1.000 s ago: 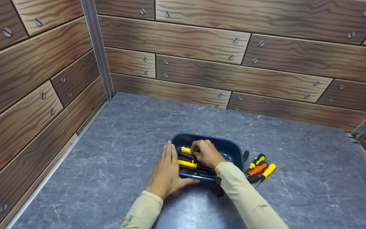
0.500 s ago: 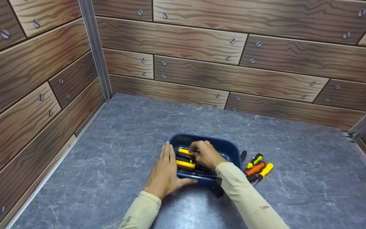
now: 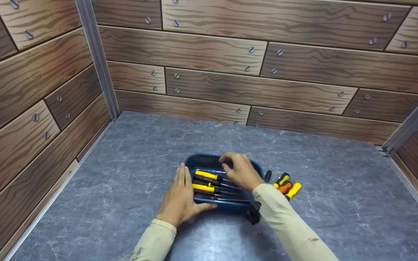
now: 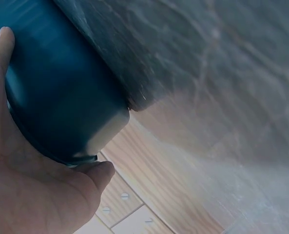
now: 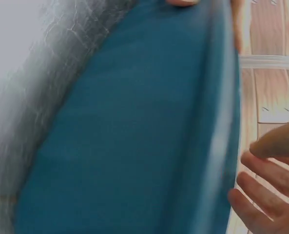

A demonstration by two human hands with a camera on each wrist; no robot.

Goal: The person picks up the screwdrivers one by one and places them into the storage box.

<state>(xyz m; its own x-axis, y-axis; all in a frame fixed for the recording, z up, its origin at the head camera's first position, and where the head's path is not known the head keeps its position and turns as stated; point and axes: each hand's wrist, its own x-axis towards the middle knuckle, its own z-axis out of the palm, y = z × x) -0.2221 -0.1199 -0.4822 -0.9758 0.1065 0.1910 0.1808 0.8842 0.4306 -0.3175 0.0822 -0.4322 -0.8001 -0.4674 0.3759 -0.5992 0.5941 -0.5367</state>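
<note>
A dark blue tub [image 3: 227, 206] holds several screwdrivers laid side by side, among them an upper yellow-handled screwdriver [image 3: 206, 175] and a lower yellow-handled screwdriver [image 3: 203, 188], with black handles between and below. Against the tub's left side lies my left hand [image 3: 178, 199], fingers straight and thumb along the front wall; the left wrist view shows that thumb [image 4: 7, 44] on the blue wall. My right hand [image 3: 242, 172] hovers over the tub's right half, fingers loosely bent, holding nothing, and hides part of the inside. In the right wrist view its fingers [image 5: 268, 175] appear beyond the rim.
Right of the tub lie several more screwdrivers: one yellow [image 3: 293, 190], one orange [image 3: 285, 187], one black and yellow [image 3: 281, 179], and a black handle [image 3: 268, 176]. Wood-patterned panels [image 3: 209, 87] enclose the grey marbled table [image 3: 122, 174].
My right hand has let go of the upper yellow-handled screwdriver and drawn off to the right, its fingers opening. The left hand keeps its place on the tub. The head view has shifted slightly.
</note>
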